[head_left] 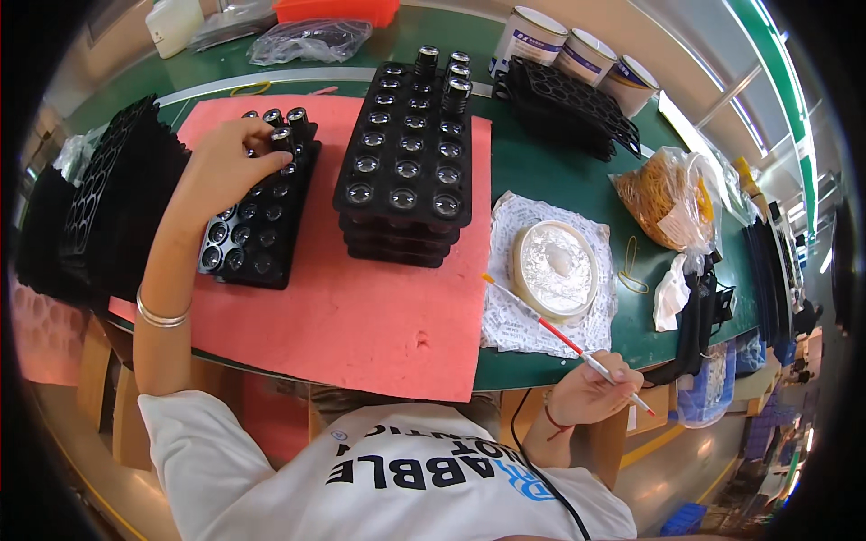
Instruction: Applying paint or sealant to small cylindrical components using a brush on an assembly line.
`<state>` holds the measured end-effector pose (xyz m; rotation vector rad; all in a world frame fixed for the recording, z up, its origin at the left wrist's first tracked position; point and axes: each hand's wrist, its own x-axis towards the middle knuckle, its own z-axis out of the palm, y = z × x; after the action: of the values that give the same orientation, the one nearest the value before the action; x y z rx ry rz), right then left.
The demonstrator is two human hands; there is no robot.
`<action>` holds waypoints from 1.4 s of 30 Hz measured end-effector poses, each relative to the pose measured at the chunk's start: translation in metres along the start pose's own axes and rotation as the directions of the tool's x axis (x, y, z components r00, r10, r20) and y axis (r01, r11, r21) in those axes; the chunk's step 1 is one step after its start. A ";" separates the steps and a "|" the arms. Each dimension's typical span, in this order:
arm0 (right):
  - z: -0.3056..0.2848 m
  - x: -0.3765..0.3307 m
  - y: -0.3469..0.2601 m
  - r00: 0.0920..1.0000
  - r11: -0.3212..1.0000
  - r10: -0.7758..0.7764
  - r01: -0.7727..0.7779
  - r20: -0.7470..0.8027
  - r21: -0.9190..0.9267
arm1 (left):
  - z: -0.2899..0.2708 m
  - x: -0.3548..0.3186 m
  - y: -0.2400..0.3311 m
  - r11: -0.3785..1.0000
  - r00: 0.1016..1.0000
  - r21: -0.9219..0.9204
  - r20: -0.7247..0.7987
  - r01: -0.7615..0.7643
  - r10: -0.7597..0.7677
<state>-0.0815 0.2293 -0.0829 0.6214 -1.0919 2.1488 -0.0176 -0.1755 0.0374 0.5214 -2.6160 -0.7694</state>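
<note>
The left hand (230, 162) is pinched on a small black lens barrel (282, 138) at the far end of a black compartment tray (257, 225) lying on a pink mat (361, 307). The right hand (591, 388), near the worktop's (550, 171) front edge, is clamped on a thin red-and-white brush (559, 338) whose tip points toward a round white dish (555, 268). A careless tug could tip the neighbouring upright barrels (287, 117), and the brush might smear the dish's contents onto the patterned sheet (514, 325). A taller tray stack (406, 171) sits close, so an elbow swing might nudge it. The green worktop is crowded: a bag of rubber bands (667, 194), white tubs (577, 50), spare trays (568, 104).
</note>
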 end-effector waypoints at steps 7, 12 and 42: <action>0.003 0.000 0.000 0.999 1.000 0.013 -0.012 0.050 -0.015 | 0.011 0.018 -0.011 0.988 0.998 0.144 -0.004 0.056 -0.056; -0.001 -0.002 0.004 0.999 0.998 -0.037 0.037 -0.003 -0.057 | 0.008 0.019 -0.013 0.975 0.999 0.219 0.005 0.047 -0.049; -0.017 0.038 -0.005 0.970 0.921 -0.231 0.241 0.072 -0.305 | 0.066 -0.076 0.132 0.652 0.634 -0.127 0.154 -0.748 0.758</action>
<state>-0.1060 0.2584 -0.0650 0.6084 -1.2733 1.7194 -0.0124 -0.0094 0.0434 -0.7019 -2.5959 -0.5956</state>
